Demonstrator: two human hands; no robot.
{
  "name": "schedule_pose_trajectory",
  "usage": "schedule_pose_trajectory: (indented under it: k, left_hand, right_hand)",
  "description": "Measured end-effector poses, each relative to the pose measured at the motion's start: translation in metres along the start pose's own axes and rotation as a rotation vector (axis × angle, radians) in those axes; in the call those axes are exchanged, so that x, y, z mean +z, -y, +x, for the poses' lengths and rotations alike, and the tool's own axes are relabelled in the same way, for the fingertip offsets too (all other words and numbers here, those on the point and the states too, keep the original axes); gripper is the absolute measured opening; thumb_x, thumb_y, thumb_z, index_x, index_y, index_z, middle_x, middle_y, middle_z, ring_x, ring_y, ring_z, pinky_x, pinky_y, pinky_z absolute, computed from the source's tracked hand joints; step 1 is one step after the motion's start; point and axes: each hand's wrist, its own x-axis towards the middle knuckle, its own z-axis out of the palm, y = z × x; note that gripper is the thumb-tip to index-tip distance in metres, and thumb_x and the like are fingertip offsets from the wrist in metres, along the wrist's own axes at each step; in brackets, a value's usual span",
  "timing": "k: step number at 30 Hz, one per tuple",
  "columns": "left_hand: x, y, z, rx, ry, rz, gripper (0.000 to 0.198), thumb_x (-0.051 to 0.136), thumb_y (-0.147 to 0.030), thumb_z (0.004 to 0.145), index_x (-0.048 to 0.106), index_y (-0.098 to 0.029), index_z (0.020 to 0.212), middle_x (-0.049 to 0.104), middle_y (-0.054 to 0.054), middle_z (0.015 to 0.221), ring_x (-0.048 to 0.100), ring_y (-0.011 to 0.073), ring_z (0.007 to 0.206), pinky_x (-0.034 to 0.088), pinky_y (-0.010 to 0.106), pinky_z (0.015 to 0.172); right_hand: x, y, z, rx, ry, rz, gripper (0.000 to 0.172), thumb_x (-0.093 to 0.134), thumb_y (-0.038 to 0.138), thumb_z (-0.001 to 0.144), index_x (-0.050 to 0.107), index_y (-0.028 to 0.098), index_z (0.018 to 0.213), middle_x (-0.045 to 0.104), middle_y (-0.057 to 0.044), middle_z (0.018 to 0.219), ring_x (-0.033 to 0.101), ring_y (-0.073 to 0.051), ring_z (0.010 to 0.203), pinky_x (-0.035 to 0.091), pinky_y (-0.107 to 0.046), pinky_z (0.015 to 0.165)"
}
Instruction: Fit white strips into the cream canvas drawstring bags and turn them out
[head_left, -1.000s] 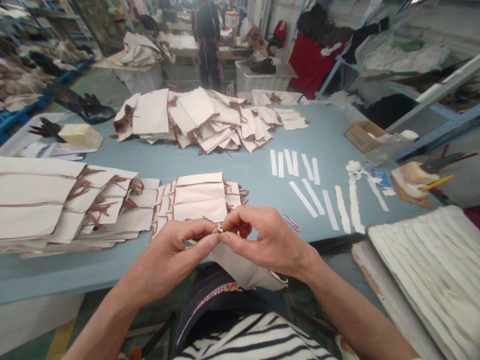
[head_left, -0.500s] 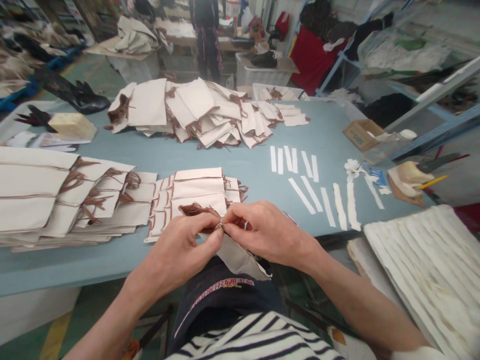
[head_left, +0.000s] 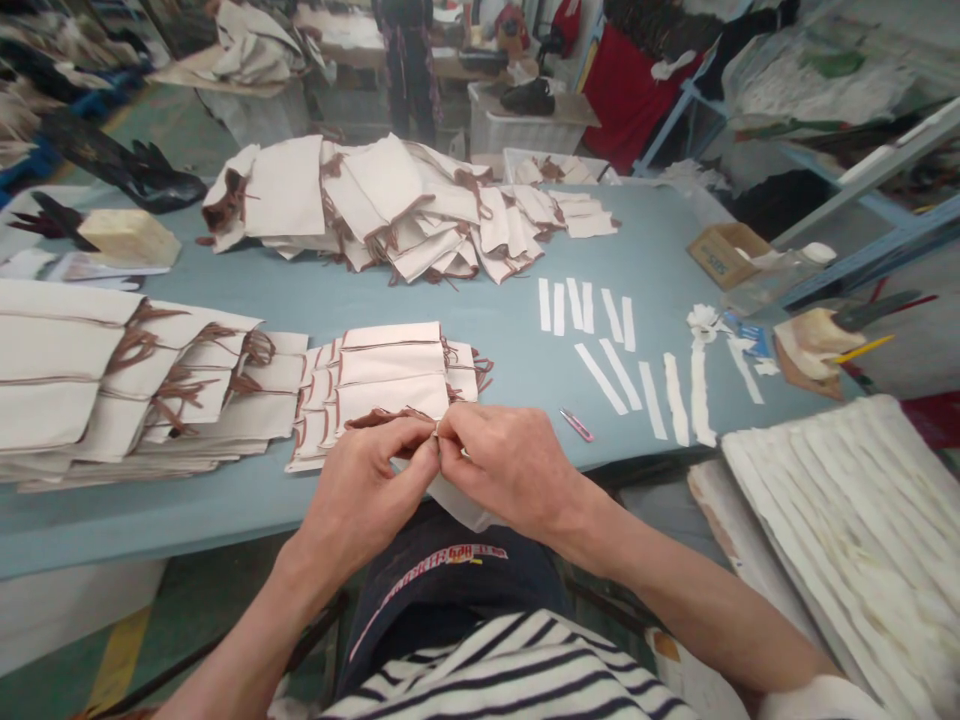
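Note:
My left hand (head_left: pixel 375 475) and my right hand (head_left: pixel 510 470) meet at the table's front edge, each closed in a pinch on a cream fabric piece (head_left: pixel 459 503) with brown trim. Its lower part hangs below my fingers, over my dark apron. What lies exactly between the fingertips is too small to make out. Just beyond my hands is a stack of folded cream pieces with brown edging (head_left: pixel 390 362). A small tool with a pink end, like a cutter or snips (head_left: pixel 577 425), lies right of my right hand.
Larger cream pieces with brown cords (head_left: pixel 52 350) are stacked at left, and a loose heap (head_left: pixel 367 200) spreads across the back. White strips (head_left: pixel 598 378) lie at right, near a small cardboard box (head_left: pixel 724 257). A ridged off-white stack (head_left: pixel 840 520) stands at the right front.
My right hand has turned slightly and its fingers are more curled. The hanging fabric shows less below my hands. The pink-ended tool has come into full view as my hand shifted left.

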Motion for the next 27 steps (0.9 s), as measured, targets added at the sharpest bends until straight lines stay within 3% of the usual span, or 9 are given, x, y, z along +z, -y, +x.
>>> schedule_pose_trajectory:
  k: [5,9,11,16,18,20,24,27]
  left_hand:
    - [0.008,0.002,-0.001,-0.025,-0.072,0.118,0.026,0.054,-0.028,0.089,0.073,-0.018,0.076,0.073,0.002,0.071,0.065,0.0175,0.067,0.043,0.026,0.064]
    - [0.008,0.002,-0.004,-0.003,-0.091,0.181,0.027,0.054,-0.031,0.088,0.068,-0.018,0.069,0.063,-0.001,0.06,0.056,0.0145,0.058,0.035,0.026,0.058]
    - [0.007,0.001,-0.006,0.017,-0.088,0.193,0.027,0.053,-0.029,0.087,0.066,-0.018,0.066,0.057,-0.002,0.057,0.051,0.0135,0.055,0.032,0.026,0.056]
    - [0.002,-0.009,-0.009,0.071,-0.075,0.108,0.023,0.049,-0.023,0.083,0.059,-0.018,0.062,0.052,-0.004,0.057,0.047,0.0119,0.055,0.031,0.026,0.056]
    - [-0.003,-0.011,-0.009,0.054,-0.049,0.0,0.024,0.049,-0.024,0.084,0.057,-0.019,0.062,0.05,-0.004,0.058,0.047,0.0122,0.056,0.033,0.025,0.055]
    - [-0.008,-0.011,-0.009,0.015,0.014,-0.129,0.025,0.05,-0.028,0.085,0.055,-0.019,0.061,0.048,-0.004,0.059,0.044,0.0121,0.057,0.033,0.024,0.053]
    - [-0.016,-0.004,-0.013,-0.031,0.157,-0.315,0.027,0.056,-0.032,0.087,0.059,-0.018,0.065,0.05,-0.004,0.061,0.042,0.0113,0.057,0.032,0.023,0.052]
    - [-0.017,0.0,-0.018,-0.067,0.223,-0.438,0.029,0.059,-0.034,0.091,0.063,-0.016,0.069,0.053,-0.003,0.064,0.04,0.0104,0.057,0.031,0.022,0.052]
  right_hand:
    - [0.005,-0.016,0.01,0.108,0.085,0.44,0.006,0.066,0.015,0.085,0.066,0.017,0.08,0.07,0.001,0.072,0.059,-0.013,0.065,0.037,-0.024,0.061]
    - [0.008,-0.026,0.015,0.11,0.222,0.754,0.008,0.061,0.015,0.084,0.063,0.017,0.076,0.063,0.003,0.07,0.055,-0.01,0.063,0.038,-0.021,0.058]
    - [0.004,-0.026,0.015,0.037,0.238,0.704,0.007,0.06,0.014,0.085,0.062,0.017,0.078,0.062,0.004,0.07,0.053,-0.011,0.063,0.037,-0.022,0.06]
    - [-0.018,-0.018,0.014,-0.211,0.161,0.283,0.01,0.062,0.009,0.083,0.06,0.019,0.08,0.061,0.003,0.07,0.048,-0.012,0.064,0.029,-0.026,0.064]
    - [-0.024,-0.017,0.015,-0.254,0.162,0.314,0.011,0.062,0.01,0.082,0.058,0.019,0.077,0.059,0.003,0.068,0.047,-0.012,0.064,0.028,-0.026,0.063]
    - [-0.026,-0.019,0.017,-0.249,0.238,0.524,0.01,0.061,0.013,0.082,0.057,0.019,0.077,0.058,0.004,0.067,0.048,-0.011,0.062,0.031,-0.024,0.06]
    - [-0.017,-0.025,0.018,-0.1,0.51,1.047,0.004,0.06,0.019,0.084,0.057,0.019,0.082,0.063,0.003,0.069,0.056,-0.011,0.063,0.041,-0.021,0.058]
    - [-0.009,-0.027,0.016,-0.047,0.596,1.247,0.01,0.066,0.022,0.083,0.058,0.017,0.083,0.064,0.003,0.071,0.059,-0.01,0.064,0.046,-0.021,0.061]
